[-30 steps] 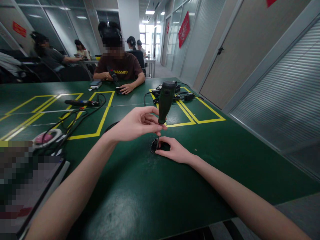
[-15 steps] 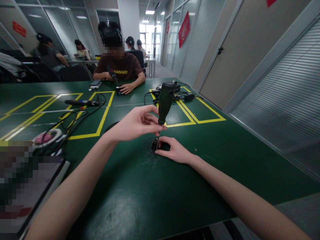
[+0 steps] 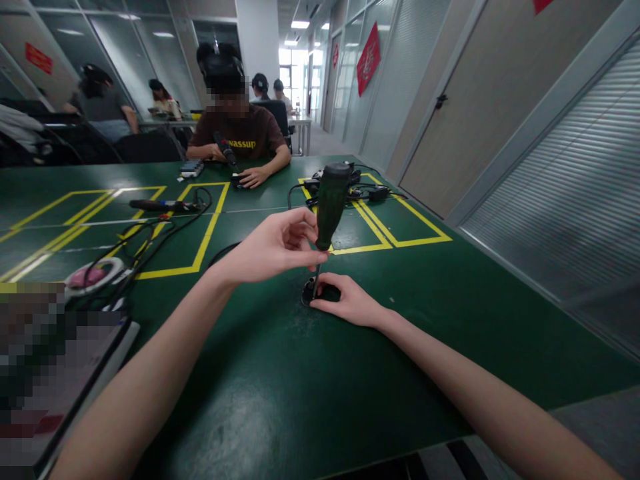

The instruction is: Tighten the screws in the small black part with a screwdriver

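Observation:
In the head view, my left hand (image 3: 275, 247) is closed on a dark green screwdriver (image 3: 333, 203), its thumb and fingers at the lower end of the handle. The screwdriver stands nearly upright, leaning slightly right at the top, and its thin shaft runs down to a small black part (image 3: 327, 293) on the green table (image 3: 280, 373). My right hand (image 3: 350, 300) pinches that black part from the right, holding it against the tabletop. Where the tip meets the part is too small to make out.
Across the table a person (image 3: 240, 130) holds a dark tool over a small object. Black cables and adapters (image 3: 375, 193) lie beyond my hands. At left are a pen-like tool (image 3: 163, 205), a white ring-shaped roll (image 3: 95, 275) and a pixelated item (image 3: 55, 380).
My left fingers have shifted slightly around the screwdriver handle. My right hand and the black part look unmoved. A person in the far left background has changed posture.

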Available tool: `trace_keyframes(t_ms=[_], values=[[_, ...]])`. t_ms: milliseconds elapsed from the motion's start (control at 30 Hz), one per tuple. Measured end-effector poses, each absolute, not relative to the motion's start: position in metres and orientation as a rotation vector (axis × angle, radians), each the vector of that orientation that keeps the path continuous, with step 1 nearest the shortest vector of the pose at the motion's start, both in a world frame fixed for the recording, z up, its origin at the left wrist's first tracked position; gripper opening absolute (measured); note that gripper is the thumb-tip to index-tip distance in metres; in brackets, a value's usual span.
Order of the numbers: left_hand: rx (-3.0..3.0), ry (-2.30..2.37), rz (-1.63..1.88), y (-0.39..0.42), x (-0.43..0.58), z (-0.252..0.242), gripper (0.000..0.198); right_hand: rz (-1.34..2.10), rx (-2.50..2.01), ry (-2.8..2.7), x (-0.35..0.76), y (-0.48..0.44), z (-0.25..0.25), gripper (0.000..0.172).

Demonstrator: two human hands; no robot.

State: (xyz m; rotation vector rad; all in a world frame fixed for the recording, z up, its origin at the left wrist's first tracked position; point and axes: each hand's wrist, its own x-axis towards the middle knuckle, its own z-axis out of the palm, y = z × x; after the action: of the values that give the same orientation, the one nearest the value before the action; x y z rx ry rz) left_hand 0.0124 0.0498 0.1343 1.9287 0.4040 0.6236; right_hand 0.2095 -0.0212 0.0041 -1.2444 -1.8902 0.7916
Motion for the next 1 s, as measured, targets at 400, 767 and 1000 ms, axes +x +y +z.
trace_keyframes(t_ms=[400, 767, 1000], values=[[1.932, 0.395, 0.635, 0.0534, 0.0126, 0.1304, 0.034, 0.797, -1.244, -1.895, 0.2096, -0.0211, 0.0052, 0.021], [1.967, 0.432, 0.672, 0.0534, 0.0138, 0.129, 0.035, 0.795, -1.255, -1.884, 0.2099, -0.0213, 0.0049, 0.022], [2.02, 0.471, 0.66, 0.0527, 0.0137, 0.1305, 0.029, 0.797, -1.264, -1.888, 0.2095, -0.0213, 0.0054, 0.021]])
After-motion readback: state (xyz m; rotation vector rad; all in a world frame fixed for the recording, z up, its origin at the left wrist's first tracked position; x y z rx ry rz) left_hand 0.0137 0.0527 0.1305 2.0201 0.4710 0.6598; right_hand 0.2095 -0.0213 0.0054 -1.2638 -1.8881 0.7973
